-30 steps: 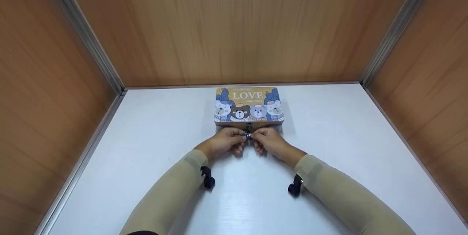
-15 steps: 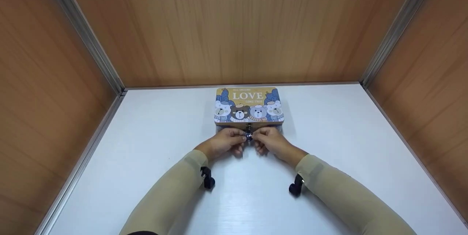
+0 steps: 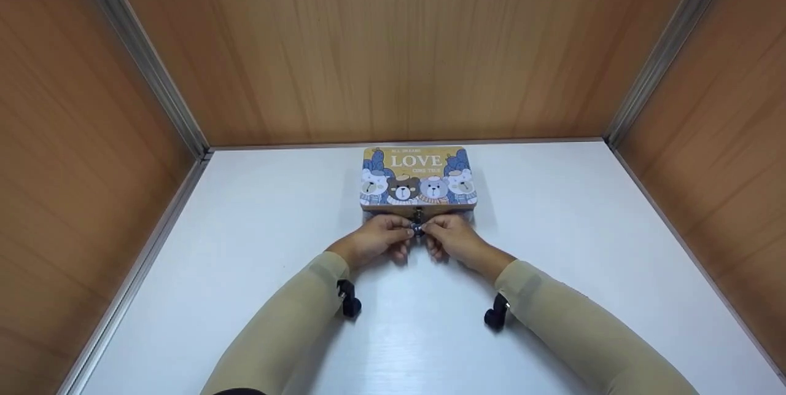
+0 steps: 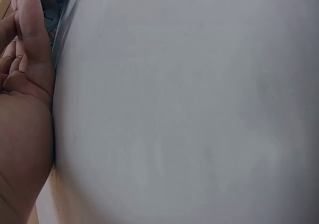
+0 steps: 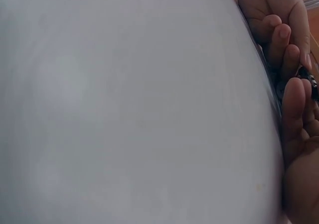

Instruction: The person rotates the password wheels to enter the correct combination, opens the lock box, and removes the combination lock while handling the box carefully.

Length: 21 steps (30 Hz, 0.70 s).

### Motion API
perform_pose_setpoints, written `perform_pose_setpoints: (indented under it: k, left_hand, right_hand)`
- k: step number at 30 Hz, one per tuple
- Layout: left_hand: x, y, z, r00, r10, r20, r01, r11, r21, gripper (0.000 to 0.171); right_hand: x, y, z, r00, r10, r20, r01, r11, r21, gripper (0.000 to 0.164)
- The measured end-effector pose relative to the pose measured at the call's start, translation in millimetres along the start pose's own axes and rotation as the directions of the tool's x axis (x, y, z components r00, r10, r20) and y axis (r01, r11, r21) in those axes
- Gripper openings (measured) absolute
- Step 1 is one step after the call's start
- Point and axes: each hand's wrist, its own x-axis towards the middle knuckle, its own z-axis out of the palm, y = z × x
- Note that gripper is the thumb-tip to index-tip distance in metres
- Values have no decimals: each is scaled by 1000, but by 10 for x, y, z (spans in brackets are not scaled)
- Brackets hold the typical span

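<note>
A tin box [image 3: 419, 177] with bears and the word LOVE on its lid stands closed at the back of the table. At the middle of its front hangs a small dark, shiny padlock [image 3: 418, 230], below the metal clasp [image 3: 419, 214]. My left hand [image 3: 381, 236] pinches the padlock from the left between thumb and index finger. From the other side, my right hand [image 3: 453, 238] pinches it with thumb and fingertips. The fingers cover most of the padlock. In the right wrist view, part of the dark padlock [image 5: 313, 84] shows between both hands' fingertips.
The white table [image 3: 393, 333] reaches to a wooden back panel [image 3: 405, 51], close behind the tin box. Wooden side panels [image 3: 80, 186] with metal corner strips enclose it left and right. Small black wrist cameras [image 3: 350, 303] hang under both sleeves.
My right fingertips shift slightly at the padlock and cover a bit more of it than half a second ago. My left hand and the tin box stay in place.
</note>
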Motion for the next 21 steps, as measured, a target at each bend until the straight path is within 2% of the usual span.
perform_pose_setpoints:
  k: [8, 16, 21]
  left_hand:
    - [-4, 4, 10, 1000, -10, 1, 10, 1000, -18, 17]
    - [9, -11, 1, 1000, -6, 3, 6, 1000, -12, 17]
    - [11, -16, -1, 1000, -8, 3, 8, 1000, -17, 17]
  right_hand:
    - [-11, -26, 3, 1000, 11, -8, -10, 1000, 19, 33]
    - [-12, 4, 2, 1000, 3, -20, -2, 1000, 29, 14]
    - [-28, 4, 7, 1000, -19, -12, 19, 1000, 4, 16]
